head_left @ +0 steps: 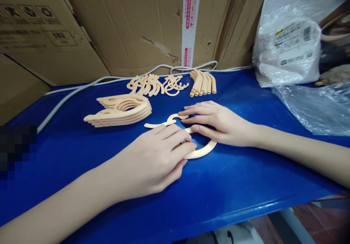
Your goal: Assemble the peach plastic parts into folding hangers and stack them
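In the middle of the blue tabletop lies a cream plastic hanger piece [202, 152] with a rounded lower edge. My left hand [157, 156] covers its left part, fingers bent over it and thumb at the near edge. Its grip is partly hidden under the palm. My right hand [222, 122] lies over the right side with fingers stretched out, the thumb touching the ring's upper edge. Beyond the left knuckles shows a curved cream hook [175, 119], its right end by my right fingertips. A thin cream strip [154, 125] reaches out leftward beside it.
Stacked cream hanger bodies [120, 114] sit at left. Behind are loose hooks [146, 85], thin curved pieces [175, 85] and bent tubes [203, 82]. A white cable [82, 87] runs along cardboard boxes [142, 25]. Plastic packaging [292, 51] stands at right.
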A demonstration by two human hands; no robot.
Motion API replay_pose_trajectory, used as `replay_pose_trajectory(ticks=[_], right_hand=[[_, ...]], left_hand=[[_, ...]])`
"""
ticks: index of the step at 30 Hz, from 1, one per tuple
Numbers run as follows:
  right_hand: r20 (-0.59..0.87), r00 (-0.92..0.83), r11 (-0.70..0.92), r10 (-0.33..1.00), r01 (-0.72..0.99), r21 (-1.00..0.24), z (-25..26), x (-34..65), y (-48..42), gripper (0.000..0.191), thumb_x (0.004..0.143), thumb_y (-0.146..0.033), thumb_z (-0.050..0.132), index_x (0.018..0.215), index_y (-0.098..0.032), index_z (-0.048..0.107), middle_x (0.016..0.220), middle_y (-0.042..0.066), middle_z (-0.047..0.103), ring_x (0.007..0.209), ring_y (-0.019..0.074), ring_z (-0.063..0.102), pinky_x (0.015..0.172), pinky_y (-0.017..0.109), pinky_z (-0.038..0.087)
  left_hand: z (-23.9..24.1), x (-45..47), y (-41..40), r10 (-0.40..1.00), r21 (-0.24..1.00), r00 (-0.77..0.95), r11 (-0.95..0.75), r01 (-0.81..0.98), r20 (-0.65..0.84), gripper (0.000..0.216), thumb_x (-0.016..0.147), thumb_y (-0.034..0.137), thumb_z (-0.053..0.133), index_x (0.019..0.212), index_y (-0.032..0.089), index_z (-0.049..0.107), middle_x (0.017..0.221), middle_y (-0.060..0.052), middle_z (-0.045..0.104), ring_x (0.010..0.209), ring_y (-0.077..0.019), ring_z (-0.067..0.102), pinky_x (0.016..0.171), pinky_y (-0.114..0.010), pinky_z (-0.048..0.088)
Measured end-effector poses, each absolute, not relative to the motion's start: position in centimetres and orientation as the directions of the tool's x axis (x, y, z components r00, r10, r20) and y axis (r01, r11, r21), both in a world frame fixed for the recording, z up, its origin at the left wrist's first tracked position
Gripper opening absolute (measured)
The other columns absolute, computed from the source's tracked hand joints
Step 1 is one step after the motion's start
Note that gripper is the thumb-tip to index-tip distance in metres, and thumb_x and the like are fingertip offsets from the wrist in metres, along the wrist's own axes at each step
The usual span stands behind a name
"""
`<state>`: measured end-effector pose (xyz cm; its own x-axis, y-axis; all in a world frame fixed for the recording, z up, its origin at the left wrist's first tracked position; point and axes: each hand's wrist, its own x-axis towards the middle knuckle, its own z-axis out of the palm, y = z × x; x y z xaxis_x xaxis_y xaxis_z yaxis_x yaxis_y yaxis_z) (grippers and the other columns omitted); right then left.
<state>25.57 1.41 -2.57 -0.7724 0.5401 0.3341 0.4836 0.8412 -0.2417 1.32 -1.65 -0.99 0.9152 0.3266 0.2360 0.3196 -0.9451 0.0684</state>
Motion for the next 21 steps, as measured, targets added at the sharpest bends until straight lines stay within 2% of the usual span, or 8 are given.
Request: replay_pose_trajectory(ticks=[3,5,9,13,15,18,21], right_hand=[[0.400,-0.712,0.815,0.578,0.532,-0.230,-2.46,25.53,1.48,0.021,0.101,-0.025,0.050,0.099,-0.017,0.069,0.110,0.009,0.072,0.102,0.0213,0.065,0.090,0.038,0.046],[0.433,-0.650,0.774,0.624,0.590,-0.230,-2.53,25.59,1.58,0.015,0.097,-0.026,0.055,0.093,-0.017,0.066,0.097,0.008,0.071,0.090,0.0208,0.064,0.083,0.037,0.046],[0.438,-0.549,0.682,0.712,0.689,-0.244,-2.90,26.02,1.87,0.018,0.092,-0.033,0.065,0.100,-0.016,0.069,0.100,0.009,0.069,0.097,0.0248,0.062,0.086,0.040,0.046],[0.441,-0.537,0.680,0.719,0.677,-0.282,-2.88,26.32,2.01,0.016,0.092,-0.032,0.066,0.088,-0.017,0.070,0.096,0.009,0.067,0.094,0.0241,0.062,0.086,0.040,0.045],[0.432,-0.500,0.654,0.751,0.652,-0.382,-2.68,26.28,1.97,0.015,0.090,-0.030,0.066,0.084,-0.017,0.068,0.090,0.007,0.067,0.089,0.0221,0.061,0.082,0.038,0.045],[0.379,-0.394,0.546,0.837,0.556,-0.627,-2.30,26.06,1.85,0.017,0.087,-0.032,0.067,0.079,-0.017,0.064,0.083,0.004,0.067,0.080,0.0186,0.060,0.075,0.034,0.046],[0.311,-0.267,0.400,0.912,0.417,-0.816,-1.99,25.82,1.78,0.020,0.085,-0.037,0.069,0.080,-0.018,0.063,0.078,0.001,0.065,0.074,0.0160,0.059,0.069,0.031,0.047]], left_hand=[[-1.01,1.40,-1.92,0.327,0.066,0.915,-0.945,0.321,0.238,0.025,0.099,0.016,0.045,0.111,0.014,0.066,0.109,-0.008,0.068,0.103,-0.0247,0.059,0.090,-0.040,0.046],[-1.04,1.35,-2.01,0.320,0.073,0.918,-0.947,0.312,0.232,0.025,0.098,0.014,0.045,0.113,0.014,0.065,0.112,-0.007,0.068,0.107,-0.0247,0.058,0.093,-0.040,0.044],[-1.11,1.18,-2.10,0.317,0.100,0.924,-0.948,0.302,0.215,0.030,0.096,0.013,0.045,0.121,0.014,0.061,0.115,-0.007,0.066,0.108,-0.0250,0.056,0.096,-0.041,0.042],[-0.80,1.19,-2.30,0.347,0.150,0.916,-0.935,0.322,0.201,0.029,0.092,0.011,0.045,0.114,0.015,0.062,0.114,-0.008,0.064,0.104,-0.0242,0.055,0.090,-0.040,0.043],[-0.52,1.24,-2.35,0.352,0.187,0.918,-0.929,0.319,0.184,0.025,0.088,0.009,0.046,0.106,0.016,0.064,0.110,-0.007,0.064,0.099,-0.0234,0.055,0.086,-0.040,0.043],[-0.38,1.21,-2.17,0.360,0.230,0.919,-0.919,0.319,0.164,0.024,0.084,0.006,0.046,0.096,0.018,0.062,0.105,-0.006,0.064,0.093,-0.0220,0.053,0.080,-0.039,0.042],[-0.79,1.03,-1.62,0.348,0.199,0.910,-0.931,0.307,0.225,0.025,0.084,0.001,0.044,0.089,0.019,0.059,0.107,-0.006,0.064,0.098,-0.0221,0.053,0.080,-0.037,0.042]])
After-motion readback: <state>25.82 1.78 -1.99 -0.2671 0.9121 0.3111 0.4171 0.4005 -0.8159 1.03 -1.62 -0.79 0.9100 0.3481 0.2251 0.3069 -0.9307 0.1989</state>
